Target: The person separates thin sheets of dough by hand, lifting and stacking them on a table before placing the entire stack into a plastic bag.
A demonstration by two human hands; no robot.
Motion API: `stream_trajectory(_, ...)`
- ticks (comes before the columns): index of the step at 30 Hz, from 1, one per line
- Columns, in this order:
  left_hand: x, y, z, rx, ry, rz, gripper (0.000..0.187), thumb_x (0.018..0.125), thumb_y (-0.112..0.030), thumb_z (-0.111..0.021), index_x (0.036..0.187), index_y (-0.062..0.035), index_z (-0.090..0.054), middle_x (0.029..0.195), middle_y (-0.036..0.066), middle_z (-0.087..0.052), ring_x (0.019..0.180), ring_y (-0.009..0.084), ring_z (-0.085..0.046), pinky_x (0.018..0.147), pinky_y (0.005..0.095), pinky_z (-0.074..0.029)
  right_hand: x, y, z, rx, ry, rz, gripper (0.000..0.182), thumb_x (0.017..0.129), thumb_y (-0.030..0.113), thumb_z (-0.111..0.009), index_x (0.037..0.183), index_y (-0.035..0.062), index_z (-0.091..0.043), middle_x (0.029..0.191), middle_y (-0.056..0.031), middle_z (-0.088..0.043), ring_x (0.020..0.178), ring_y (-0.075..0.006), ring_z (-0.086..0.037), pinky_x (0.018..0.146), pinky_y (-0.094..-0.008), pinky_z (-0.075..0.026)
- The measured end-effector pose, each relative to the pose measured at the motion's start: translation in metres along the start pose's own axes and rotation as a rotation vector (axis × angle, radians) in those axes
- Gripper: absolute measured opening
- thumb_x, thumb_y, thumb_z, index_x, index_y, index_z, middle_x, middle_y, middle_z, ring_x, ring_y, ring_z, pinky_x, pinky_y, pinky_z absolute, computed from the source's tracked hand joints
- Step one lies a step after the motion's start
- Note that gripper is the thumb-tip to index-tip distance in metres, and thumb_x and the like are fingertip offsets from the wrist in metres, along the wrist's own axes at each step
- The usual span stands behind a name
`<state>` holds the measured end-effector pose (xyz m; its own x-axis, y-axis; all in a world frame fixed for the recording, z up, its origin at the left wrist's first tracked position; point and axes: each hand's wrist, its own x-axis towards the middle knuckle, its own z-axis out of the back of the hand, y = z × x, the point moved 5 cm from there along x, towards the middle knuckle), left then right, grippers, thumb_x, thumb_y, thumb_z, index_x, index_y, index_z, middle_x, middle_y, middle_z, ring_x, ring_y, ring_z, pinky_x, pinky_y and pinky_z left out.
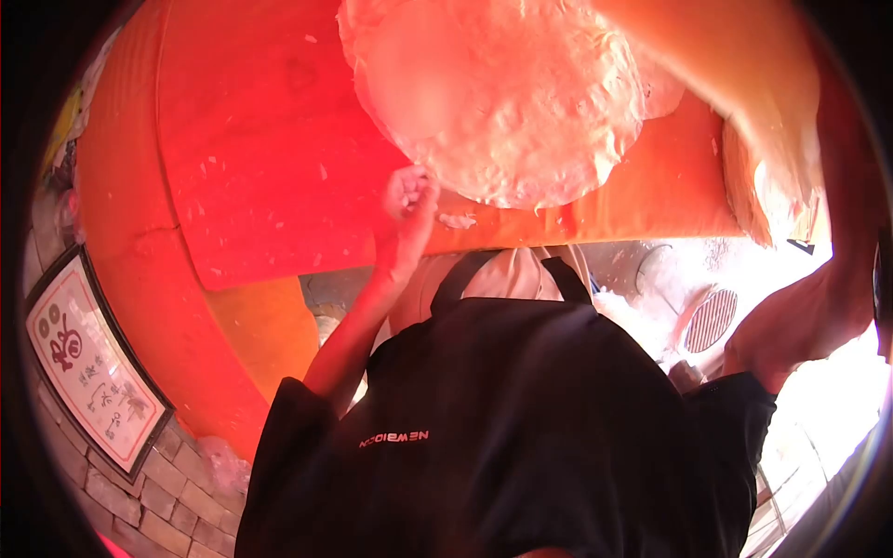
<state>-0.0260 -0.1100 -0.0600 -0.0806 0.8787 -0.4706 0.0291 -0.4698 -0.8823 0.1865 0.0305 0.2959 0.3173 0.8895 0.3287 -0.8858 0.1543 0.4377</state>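
My left hand [409,193] is at the near edge of a large, round, pale lump with a crinkled surface [502,102]. Its fingers are curled together; anything between them is too small to make out. A small pale scrap [456,221] lies just to the right of that hand. My right arm [786,321] bends outward and runs up along the right edge, but no right hand can be made out. Beside this arm is a blurred orange, soft-looking piece [744,65], with pale, layered material [767,191] below it.
A red-orange covered work surface [260,167], dotted with pale flecks, extends in front of me. On the left, a framed sheet with written characters [98,363] stands against grey bricks [153,493]. An oval ribbed object [712,319] lies below on the right, near strong glare.
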Motion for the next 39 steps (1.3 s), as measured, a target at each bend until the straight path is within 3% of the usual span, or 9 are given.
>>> stream_trajectory(4,0.007,-0.004,0.004,-0.513,-0.043,0.222,0.017,0.095,-0.014,-0.059,0.109,-0.0043,-0.055,0.093,0.007,-0.062,0.085,0.0186,-0.064,0.078,0.0317,-0.055,-0.032,-0.076,-0.065,-0.170,0.291,0.517,0.018,0.078,0.007,-0.061,0.095,0.0081,-0.068,0.075,-0.0161,-0.067,0.070,-0.0315,-0.067,0.064,-0.0402,-0.053)
stream_trajectory(9,0.003,-0.017,-0.011,-0.602,0.135,0.275,0.011,0.096,-0.016,-0.057,0.101,-0.0065,-0.055,0.090,0.008,-0.063,0.085,0.0226,-0.066,0.078,0.0361,-0.056,-0.117,-0.128,-0.194,-0.073,0.768,0.490,0.020,0.074,0.004,-0.056,0.090,0.0086,-0.067,0.074,-0.0177,-0.065,0.068,-0.0378,-0.063,0.063,-0.0458,-0.050)
stream_trajectory(14,0.000,-0.009,-0.021,-0.654,0.373,0.319,0.014,0.098,-0.018,-0.054,0.104,-0.0056,-0.057,0.095,0.010,-0.067,0.087,0.0253,-0.068,0.078,0.0373,-0.056,-0.127,-0.117,-0.165,-0.016,0.619,0.522,0.031,0.078,0.008,-0.060,0.108,0.0107,-0.068,0.089,-0.0141,-0.066,0.081,-0.0348,-0.064,0.069,-0.0449,-0.049)
stream_trajectory(15,0.001,-0.014,-0.023,-0.658,0.356,0.310,0.017,0.098,-0.018,-0.054,0.107,-0.0050,-0.057,0.099,0.011,-0.067,0.089,0.0259,-0.067,0.079,0.0381,-0.056,-0.130,-0.109,-0.159,0.132,0.527,0.541,0.029,0.078,0.007,-0.060,0.105,0.0096,-0.068,0.088,-0.0148,-0.066,0.081,-0.0360,-0.063,0.069,-0.0446,-0.049)
stream_trajectory(17,-0.002,-0.024,-0.029,-0.662,0.318,0.304,0.022,0.098,-0.019,-0.053,0.114,-0.0038,-0.057,0.106,0.013,-0.066,0.093,0.0271,-0.067,0.082,0.0396,-0.056,-0.150,-0.132,-0.188,0.009,0.830,0.366,0.027,0.077,0.008,-0.060,0.103,0.0089,-0.067,0.086,-0.0162,-0.065,0.082,-0.0370,-0.063,0.069,-0.0455,-0.049)
stream_trajectory(26,0.006,-0.044,-0.041,-0.950,0.535,0.294,0.051,0.102,-0.043,-0.036,0.133,-0.0028,-0.044,0.131,0.018,-0.054,0.119,0.0333,-0.055,0.103,0.0465,-0.044,-0.153,-0.109,-0.191,0.202,0.696,0.416,0.015,0.081,0.016,-0.061,0.090,0.0036,-0.065,0.079,-0.0195,-0.063,0.078,-0.0403,-0.062,0.069,-0.0453,-0.049)
stream_trajectory(33,0.012,-0.067,-0.053,-1.381,0.594,0.368,0.054,0.102,-0.047,-0.034,0.135,-0.0046,-0.042,0.132,0.018,-0.053,0.115,0.0349,-0.055,0.101,0.0470,-0.043,-0.145,-0.078,-0.174,0.184,0.712,0.418,0.032,0.079,0.028,-0.070,0.097,0.0026,-0.062,0.086,-0.0204,-0.065,0.081,-0.0401,-0.063,0.071,-0.0460,-0.050)
stream_trajectory(36,0.009,-0.069,-0.055,-1.151,0.609,0.331,0.054,0.102,-0.047,-0.034,0.133,-0.0045,-0.043,0.130,0.016,-0.053,0.116,0.0343,-0.054,0.102,0.0464,-0.042,-0.159,-0.085,-0.175,0.232,0.536,0.406,0.035,0.071,0.034,-0.076,0.084,0.0051,-0.060,0.077,-0.0157,-0.064,0.077,-0.0371,-0.063,0.067,-0.0462,-0.051)
stream_trajectory(39,0.017,-0.067,-0.058,-1.050,0.556,0.225,0.054,0.101,-0.048,-0.035,0.130,-0.0039,-0.046,0.129,0.016,-0.054,0.118,0.0337,-0.053,0.103,0.0459,-0.042,-0.143,-0.108,-0.197,0.074,0.752,0.410,0.018,0.082,0.022,-0.067,0.091,0.0065,-0.063,0.077,-0.0187,-0.065,0.072,-0.0387,-0.063,0.064,-0.0442,-0.052)
